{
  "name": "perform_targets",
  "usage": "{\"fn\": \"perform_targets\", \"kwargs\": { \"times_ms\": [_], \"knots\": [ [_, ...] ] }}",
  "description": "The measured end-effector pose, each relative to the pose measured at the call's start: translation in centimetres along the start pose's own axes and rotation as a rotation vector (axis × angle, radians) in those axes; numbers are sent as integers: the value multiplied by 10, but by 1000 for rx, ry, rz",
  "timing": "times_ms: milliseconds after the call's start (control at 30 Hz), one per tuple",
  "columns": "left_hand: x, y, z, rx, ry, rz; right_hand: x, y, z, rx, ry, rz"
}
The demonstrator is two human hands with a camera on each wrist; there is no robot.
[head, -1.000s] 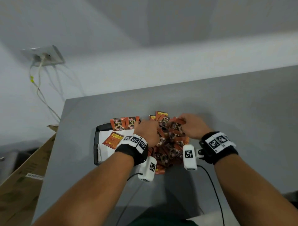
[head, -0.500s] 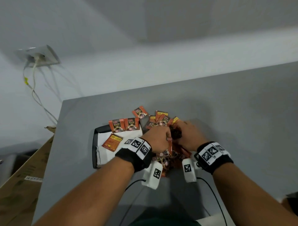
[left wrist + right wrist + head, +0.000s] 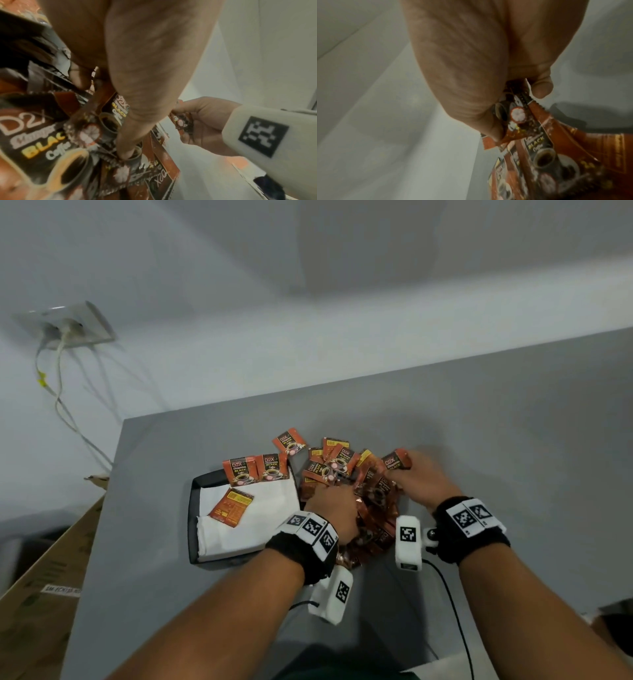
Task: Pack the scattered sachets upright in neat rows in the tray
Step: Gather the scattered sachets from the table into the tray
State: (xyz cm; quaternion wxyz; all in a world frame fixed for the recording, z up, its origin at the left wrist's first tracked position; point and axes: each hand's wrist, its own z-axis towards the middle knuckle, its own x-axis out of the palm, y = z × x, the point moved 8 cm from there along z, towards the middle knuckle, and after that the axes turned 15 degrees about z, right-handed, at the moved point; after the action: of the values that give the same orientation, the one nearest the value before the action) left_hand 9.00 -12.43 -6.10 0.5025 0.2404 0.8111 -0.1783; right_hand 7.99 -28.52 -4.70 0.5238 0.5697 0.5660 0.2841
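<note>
Nearest, both forearms are cut off by the bottom edge of the head view. The left hand is pressed down into the pile of sachets on the grey counter; its fingers are seen curled into the heap, but whether a sachet is actually gripped cannot be told, since the pile's middle is hidden under the hand and blurred. The right hand is at the pile's far right, a single sachet pinched between thumb and fingers, half covered, its long axis tilted. Left of the pile, the black tray is lined with white paper; a flat sachet lies on it, back side up, long axis diagonal. Two upright sachets stand side by side at the tray's far edge, fronts toward the camera. A stray sachet lies beyond on the counter.
</note>
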Motion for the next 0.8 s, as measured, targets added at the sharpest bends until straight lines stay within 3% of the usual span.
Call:
{"fn": "perform_targets", "kwargs": {
  "times_ms": [133, 233, 333, 567, 800],
  "knots": [
    [-3, -5, -5, 84, 24, -40, 26, -8, 5, 0, 113, -336],
    [-12, -2, -9, 130, 25, -163, 24, -26, 10, 42, 6, -412],
    [-27, 17, -9, 39, -13, -321, 18, -34, 6, 93, -80, -430],
    [-52, 47, 8, -81, -136, -442, 15, -43, 6, -1, -114, -222],
    [-57, 26, 37, -32, -16, -433, 0, -44, -4, 43, -70, 106]
  ]
}}
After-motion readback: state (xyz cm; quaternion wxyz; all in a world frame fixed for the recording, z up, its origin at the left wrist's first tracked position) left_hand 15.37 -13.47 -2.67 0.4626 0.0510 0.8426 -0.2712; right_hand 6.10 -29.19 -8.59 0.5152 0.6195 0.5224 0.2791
